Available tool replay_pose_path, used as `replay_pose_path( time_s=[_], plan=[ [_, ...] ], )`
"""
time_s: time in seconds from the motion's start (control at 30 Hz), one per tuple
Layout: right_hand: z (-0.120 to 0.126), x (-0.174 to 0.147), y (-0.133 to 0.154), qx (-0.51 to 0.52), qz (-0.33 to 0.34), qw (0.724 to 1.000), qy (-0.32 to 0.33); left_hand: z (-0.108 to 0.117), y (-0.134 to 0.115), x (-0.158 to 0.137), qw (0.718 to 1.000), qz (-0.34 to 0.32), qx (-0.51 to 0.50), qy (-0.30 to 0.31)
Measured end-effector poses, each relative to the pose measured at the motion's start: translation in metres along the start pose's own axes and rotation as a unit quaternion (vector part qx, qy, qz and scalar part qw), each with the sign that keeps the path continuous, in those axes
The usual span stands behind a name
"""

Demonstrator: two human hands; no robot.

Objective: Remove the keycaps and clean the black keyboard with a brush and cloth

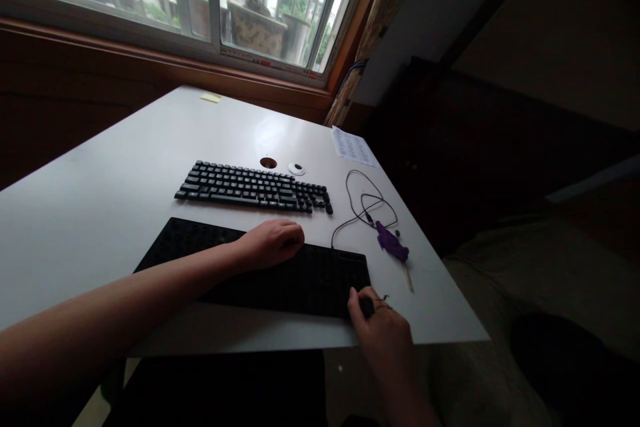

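Keyboard base [305, 284]: black and keyless-looking, lying flat near the table's front edge, presumably for easy reach.
Left hand [273, 240]: rests across the base's 12 o'clock edge, fingers curled in, perhaps steadying it; I cannot tell whether they hold anything.
Right hand [383, 320]: at the base's 4 o'clock corner, thumb and fingertips seemingly pinching a small dark item [367, 308], a grip suited to fine handling.
Keycaps [245, 186]: at 12 o'clock, set out in keyboard order, I judge to preserve each position.
Cable [345, 222]: leaves the far edge at 1 o'clock and loops loosely, out of the hands' way.
Purple-wrapped tool [393, 242]: at 2 o'clock, pale shaft towards me, within right-hand reach.
Tabletop [90, 200]: white; printed paper [354, 146] at 1 o'clock, yellow note [211, 98] at 11.
Window [265, 7]: barred, at 12 o'clock, giving daylight.
Room: dim at 3 o'clock.
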State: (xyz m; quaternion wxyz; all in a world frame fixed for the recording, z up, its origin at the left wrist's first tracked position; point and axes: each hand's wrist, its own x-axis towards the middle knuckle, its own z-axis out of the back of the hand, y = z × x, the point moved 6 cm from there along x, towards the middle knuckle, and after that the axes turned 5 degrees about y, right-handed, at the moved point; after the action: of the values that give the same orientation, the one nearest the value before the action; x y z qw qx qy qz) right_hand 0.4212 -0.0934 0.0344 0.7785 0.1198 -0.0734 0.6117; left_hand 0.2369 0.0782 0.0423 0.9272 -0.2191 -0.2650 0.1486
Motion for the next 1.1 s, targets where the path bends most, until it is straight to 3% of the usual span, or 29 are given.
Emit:
replay_pose_path(
  time_s=[0.1, 0.27, 0.47, 0.57, 0.8, 0.93, 1.1],
  plan=[
    [-0.002, 0.003, 0.000, 0.003, -0.005, 1.000, 0.028, 0.000, 0.000, 0.000, 1.000, -0.003, -0.005, -0.001],
    [-0.005, 0.002, -0.014, 0.151, -0.073, 0.984, 0.067, 0.000, 0.000, 0.000, 1.000, -0.002, -0.009, -0.001],
    [-0.005, -0.006, -0.019, 0.206, -0.128, 0.969, 0.043, -0.002, 0.002, -0.001, 1.000, 0.001, -0.008, 0.005],
    [-0.004, -0.006, -0.018, 0.175, -0.101, 0.979, 0.032, -0.001, 0.003, 0.000, 1.000, 0.003, -0.008, 0.006],
    [-0.004, -0.002, -0.012, -0.016, -0.027, 0.999, 0.032, 0.000, 0.001, -0.001, 1.000, 0.003, -0.011, 0.003],
    [-0.011, 0.000, -0.010, 0.029, 0.012, 0.998, 0.060, -0.001, 0.001, -0.001, 1.000, 0.004, -0.014, 0.003],
    [-0.012, 0.000, -0.016, 0.132, -0.017, 0.989, 0.061, -0.001, 0.001, -0.001, 1.000, 0.007, -0.012, 0.005]
  ],
)
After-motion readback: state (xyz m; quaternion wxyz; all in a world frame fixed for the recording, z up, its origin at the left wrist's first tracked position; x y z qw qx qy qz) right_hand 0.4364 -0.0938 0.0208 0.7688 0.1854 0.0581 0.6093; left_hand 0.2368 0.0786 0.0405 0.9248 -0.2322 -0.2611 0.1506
